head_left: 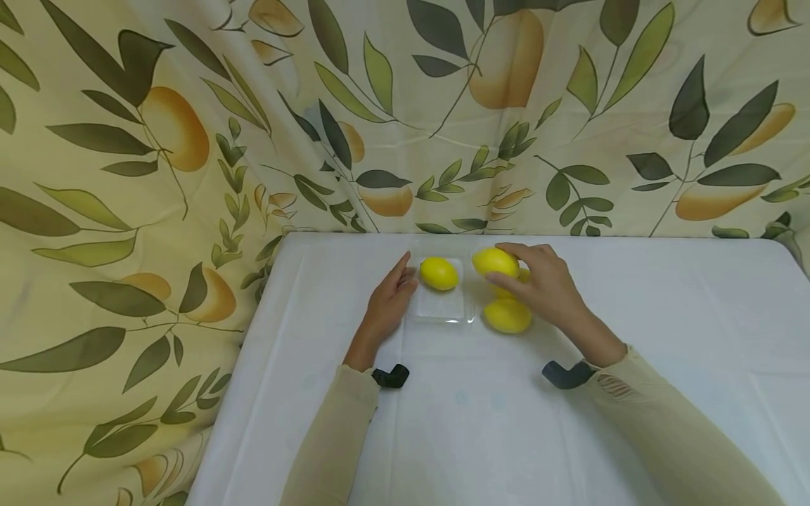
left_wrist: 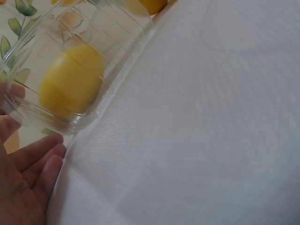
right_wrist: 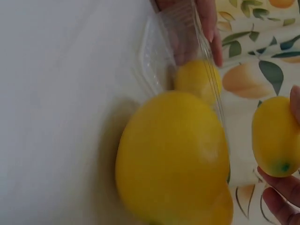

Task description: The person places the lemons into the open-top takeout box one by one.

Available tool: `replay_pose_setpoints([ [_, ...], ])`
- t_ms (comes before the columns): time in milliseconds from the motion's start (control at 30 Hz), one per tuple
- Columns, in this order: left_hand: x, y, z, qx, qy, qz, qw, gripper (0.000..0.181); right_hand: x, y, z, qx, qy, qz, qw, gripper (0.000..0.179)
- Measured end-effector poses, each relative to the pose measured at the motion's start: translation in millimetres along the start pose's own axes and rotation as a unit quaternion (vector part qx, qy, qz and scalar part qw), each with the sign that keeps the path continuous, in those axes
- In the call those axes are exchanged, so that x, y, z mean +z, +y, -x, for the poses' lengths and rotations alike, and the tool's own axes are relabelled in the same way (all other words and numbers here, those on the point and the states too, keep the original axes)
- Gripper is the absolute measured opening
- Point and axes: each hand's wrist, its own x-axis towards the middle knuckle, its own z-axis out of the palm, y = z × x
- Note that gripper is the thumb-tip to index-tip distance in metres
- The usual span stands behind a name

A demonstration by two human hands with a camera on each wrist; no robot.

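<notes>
In the head view, my left hand (head_left: pixel 391 299) rests against the left side of a clear plastic container (head_left: pixel 443 320), its fingers fairly straight. One yellow lemon (head_left: pixel 439 273) lies inside that container; the left wrist view shows the same lemon (left_wrist: pixel 72 82) through the ribbed wall. My right hand (head_left: pixel 549 284) pinches another lemon (head_left: pixel 496 262) between thumb and fingers, raised beside the container's right edge. The held lemon (right_wrist: pixel 275 136) shows a green tip in the right wrist view. Below it, a lemon (head_left: pixel 508 316) lies on the table, with one more partly hidden behind the right hand.
A white cloth covers the table (head_left: pixel 468 436). Behind and to the left hangs a curtain (head_left: pixel 158 281) printed with fruit and leaves, meeting the table's far edge. A dark strap piece sits at each wrist.
</notes>
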Motion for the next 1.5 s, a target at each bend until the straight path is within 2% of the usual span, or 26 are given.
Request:
replay_pose_setpoints([
  [167,0.0,1.9,-0.3,-0.004,-0.001,0.000,1.0000,0.058,13.4,-10.1,-15.4,-0.009,-0.006,0.001,0.9999,0.066],
  [500,-1.0,1.6,0.0,0.003,-0.002,-0.002,1.0000,0.058,35.4,-24.0,-43.1,-0.034,0.025,0.034,0.9985,0.066],
  [700,0.3,1.0,0.5,-0.008,-0.001,-0.005,1.0000,0.058,46.6,-27.7,-52.8,-0.008,0.012,0.052,0.9985,0.070],
  [1000,-0.5,1.4,0.6,-0.005,-0.002,-0.005,1.0000,0.059,55.7,-31.2,-58.8,0.001,-0.002,0.072,0.9974,0.069],
  [1500,-0.5,0.8,1.7,0.004,-0.001,-0.009,1.0000,0.059,64.9,-28.8,-57.5,0.021,-0.019,0.102,0.9944,0.066],
])
